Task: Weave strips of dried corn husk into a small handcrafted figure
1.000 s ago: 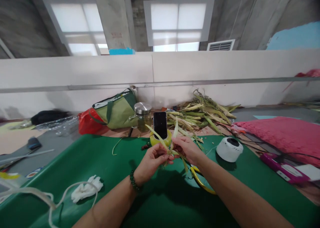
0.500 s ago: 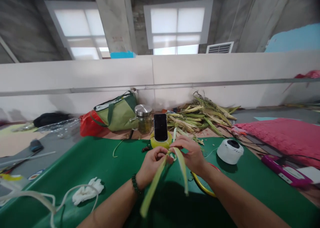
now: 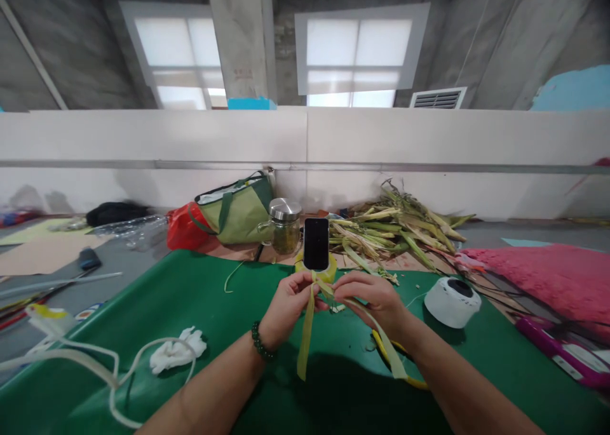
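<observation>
Between my two hands are pale green strips that look like corn husk. My left hand [image 3: 295, 301], with a dark green bead bracelet [image 3: 260, 341] at its wrist, pinches one husk strip [image 3: 306, 343] that hangs down over the green mat [image 3: 229, 321]. To its right, my right hand [image 3: 372, 298] is closed on another husk strip [image 3: 384, 340], whose free end droops past the wrist. Where the strips meet, they cross or fold together at the fingertips; the exact join is too small to tell. Just beyond the fingers, a phone [image 3: 316, 244] leans upright on a yellow holder [image 3: 328, 271].
A heap of dried husks [image 3: 405, 225] lies behind. Nearby stand a glass jar with a metal lid [image 3: 284, 225] and a green bag [image 3: 243, 213]. Right of my hands are a white spool [image 3: 452, 303] and a yellow ring [image 3: 381, 346]. Crumpled tissue [image 3: 178, 351] and a white cable [image 3: 107, 381] lie left.
The view has turned slightly left. My right hand has moved a little away from the left, and its strip now trails to the lower right, while the left strip hangs more steeply.
</observation>
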`<state>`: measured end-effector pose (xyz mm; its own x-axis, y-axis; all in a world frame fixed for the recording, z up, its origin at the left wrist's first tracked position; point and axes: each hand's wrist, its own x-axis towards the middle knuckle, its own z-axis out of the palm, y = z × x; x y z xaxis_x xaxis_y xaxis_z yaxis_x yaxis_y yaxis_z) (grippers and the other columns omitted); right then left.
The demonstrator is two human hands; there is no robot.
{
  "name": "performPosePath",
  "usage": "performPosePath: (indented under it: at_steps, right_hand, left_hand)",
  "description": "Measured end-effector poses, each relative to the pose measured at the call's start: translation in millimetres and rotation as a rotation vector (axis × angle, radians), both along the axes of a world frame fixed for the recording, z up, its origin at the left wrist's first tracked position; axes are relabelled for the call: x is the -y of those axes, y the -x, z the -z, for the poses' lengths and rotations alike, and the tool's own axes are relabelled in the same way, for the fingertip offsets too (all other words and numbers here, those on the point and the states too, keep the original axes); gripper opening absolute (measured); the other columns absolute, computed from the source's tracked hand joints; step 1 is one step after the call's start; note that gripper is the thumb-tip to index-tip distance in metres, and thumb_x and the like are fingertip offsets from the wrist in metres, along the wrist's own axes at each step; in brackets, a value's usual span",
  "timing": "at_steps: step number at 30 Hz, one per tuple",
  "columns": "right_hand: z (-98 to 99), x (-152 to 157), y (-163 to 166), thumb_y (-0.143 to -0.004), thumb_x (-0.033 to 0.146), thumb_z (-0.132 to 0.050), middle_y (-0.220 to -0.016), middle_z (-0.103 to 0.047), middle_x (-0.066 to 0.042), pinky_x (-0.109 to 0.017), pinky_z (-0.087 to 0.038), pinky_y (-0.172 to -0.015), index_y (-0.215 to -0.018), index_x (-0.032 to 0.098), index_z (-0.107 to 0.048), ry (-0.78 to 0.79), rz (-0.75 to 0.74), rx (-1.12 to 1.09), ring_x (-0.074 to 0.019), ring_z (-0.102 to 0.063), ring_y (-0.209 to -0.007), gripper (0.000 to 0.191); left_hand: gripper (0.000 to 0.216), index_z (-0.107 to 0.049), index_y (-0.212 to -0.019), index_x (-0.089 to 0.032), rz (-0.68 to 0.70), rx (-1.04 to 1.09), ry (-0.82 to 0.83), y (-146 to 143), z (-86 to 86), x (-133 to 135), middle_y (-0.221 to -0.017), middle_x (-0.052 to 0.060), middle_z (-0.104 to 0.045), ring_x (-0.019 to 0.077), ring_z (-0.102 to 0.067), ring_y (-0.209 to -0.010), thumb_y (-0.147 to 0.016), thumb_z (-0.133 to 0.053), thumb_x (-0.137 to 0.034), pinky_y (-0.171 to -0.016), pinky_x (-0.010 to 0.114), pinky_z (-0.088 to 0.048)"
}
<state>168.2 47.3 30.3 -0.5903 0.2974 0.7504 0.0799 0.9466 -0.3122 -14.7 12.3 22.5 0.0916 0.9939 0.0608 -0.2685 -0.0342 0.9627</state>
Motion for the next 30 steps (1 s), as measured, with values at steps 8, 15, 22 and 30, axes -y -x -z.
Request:
performPosePath:
  at_steps: [8,15,22,30]
  right_hand:
    - [0.2,-31.3,-21.8,-0.082,0.015,-0.047,-0.084,-0.071,-0.006,-0.029,-0.052,-0.072,-0.081,0.019,-0.071,0.265,0.16,0.078,-0.0166,-0.065,-0.079,0.024]
    - [-1.6,-14.6,0.4,-0.077,0.037,-0.06,-0.052,-0.056,0.001,-0.021,-0.036,-0.049,-0.058,0.014,-0.066,0.757,0.246,0.088,-0.0099,-0.048,-0.052,0.03]
    - [9.6,-7.0,23.8,-0.06,0.039,-0.075,-0.057,-0.057,0.003,-0.022,-0.037,-0.053,-0.063,0.014,-0.063,1.108,0.097,-0.2,-0.0083,-0.047,-0.053,0.029]
    - [11.4,2.5,23.1,-0.075,0.025,-0.065,-0.065,-0.057,-0.001,-0.024,-0.042,-0.055,-0.063,0.017,-0.057,0.342,0.305,-0.211,-0.012,-0.05,-0.06,0.017]
  left_hand:
    - [0.023,-0.062,-0.064,-0.014,-0.006,-0.067,-0.011,0.6,-0.6,0.0,-0.065,0.004,-0.069,0.0159,-0.066,-0.058,-0.059,-0.077,-0.03,-0.059,0.025,-0.049]
    - [0.014,-0.064,-0.056,-0.015,-0.038,-0.213,-0.112,-8.8,5.2,3.7,-0.057,0.002,-0.067,0.0146,-0.061,-0.056,-0.057,-0.075,-0.023,-0.057,0.024,-0.046]
    - [0.016,-0.064,-0.056,-0.015,-0.085,-0.238,-0.119,-13.7,8.5,3.3,-0.057,0.002,-0.066,0.0158,-0.061,-0.058,-0.058,-0.076,-0.025,-0.06,0.025,-0.046]
    - [0.034,-0.066,-0.068,-0.013,0.122,-0.108,0.143,-7.9,6.7,2.3,-0.066,0.003,-0.065,0.0165,-0.063,-0.065,-0.055,-0.08,-0.042,-0.064,0.027,-0.047]
